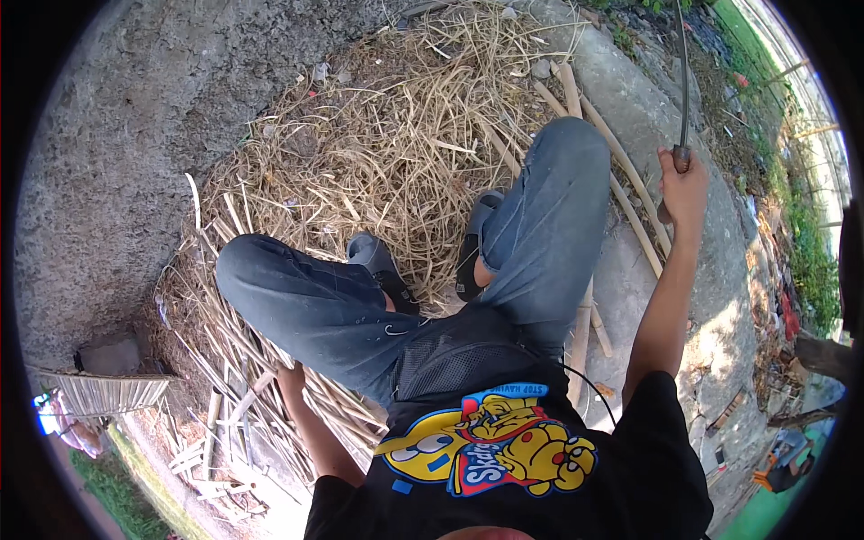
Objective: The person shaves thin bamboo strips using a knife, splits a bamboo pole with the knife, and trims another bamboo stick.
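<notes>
My right hand (684, 189) is closed round the handle of a machete (683, 81), out to the right. Its long, narrow, dark blade points away from me and runs out at the top of the view. My left hand (290, 378) reaches down beside my left thigh to a pile of split bamboo strips (238, 346). Its fingers are mostly hidden among the strips and in shadow, so whether it grips one cannot be made out.
Dry bamboo shavings (378, 153) cover the ground round my feet. Longer bamboo pieces (630, 193) lie by my right knee on a grey slab (625, 81). A rough concrete surface (117, 171) spans the left. Short bamboo pieces (211, 472) are scattered at the lower left.
</notes>
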`<state>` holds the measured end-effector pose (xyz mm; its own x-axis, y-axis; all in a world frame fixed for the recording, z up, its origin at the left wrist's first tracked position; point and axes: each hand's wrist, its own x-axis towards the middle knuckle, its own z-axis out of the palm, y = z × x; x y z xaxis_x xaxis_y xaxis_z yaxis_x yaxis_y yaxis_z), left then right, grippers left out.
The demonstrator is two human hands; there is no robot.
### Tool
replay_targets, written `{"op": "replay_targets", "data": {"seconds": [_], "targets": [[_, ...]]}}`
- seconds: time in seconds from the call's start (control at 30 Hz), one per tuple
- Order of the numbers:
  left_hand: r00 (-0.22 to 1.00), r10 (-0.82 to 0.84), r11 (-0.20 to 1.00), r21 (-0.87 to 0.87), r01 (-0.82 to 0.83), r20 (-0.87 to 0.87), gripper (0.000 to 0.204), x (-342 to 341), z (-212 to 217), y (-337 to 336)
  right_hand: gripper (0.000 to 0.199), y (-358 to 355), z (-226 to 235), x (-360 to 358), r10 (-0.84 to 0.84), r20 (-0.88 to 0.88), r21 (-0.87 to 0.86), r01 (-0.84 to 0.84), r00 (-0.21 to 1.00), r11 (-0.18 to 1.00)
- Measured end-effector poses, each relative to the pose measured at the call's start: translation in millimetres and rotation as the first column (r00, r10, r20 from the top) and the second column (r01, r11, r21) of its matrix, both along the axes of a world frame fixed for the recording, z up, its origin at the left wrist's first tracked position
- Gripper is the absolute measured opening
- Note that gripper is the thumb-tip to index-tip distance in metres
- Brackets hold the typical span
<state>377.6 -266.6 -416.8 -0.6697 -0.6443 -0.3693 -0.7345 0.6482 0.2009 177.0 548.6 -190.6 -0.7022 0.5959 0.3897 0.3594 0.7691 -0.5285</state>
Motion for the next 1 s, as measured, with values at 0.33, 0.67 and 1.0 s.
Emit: {"op": "replay_targets", "data": {"seconds": [0.33, 0.67, 1.0], "targets": [[0.934, -0.341, 0.924, 0.147, 0.353, -0.102, 0.061, -20.9, -5.4, 71.4, 0.047, 27.7, -248.6, 84.1, -0.126, 0.47, -0.212, 0.25, 0.874, 0.945], [0.953, -0.292, 0.946, 0.126, 0.3, -0.079, 0.056, -40.7, 24.9, 75.3, 0.041, -42.8, -321.4, 141.9, -0.217, 0.545, -0.297, 0.428, 0.81, 0.853], [0.953, -0.289, 0.942, 0.15, 0.3, -0.093, 0.052, -43.1, 25.0, 84.6, 0.04, -50.2, -317.9, 139.5, -0.096, 0.383, -0.171, 0.172, 0.919, 0.97]]}}
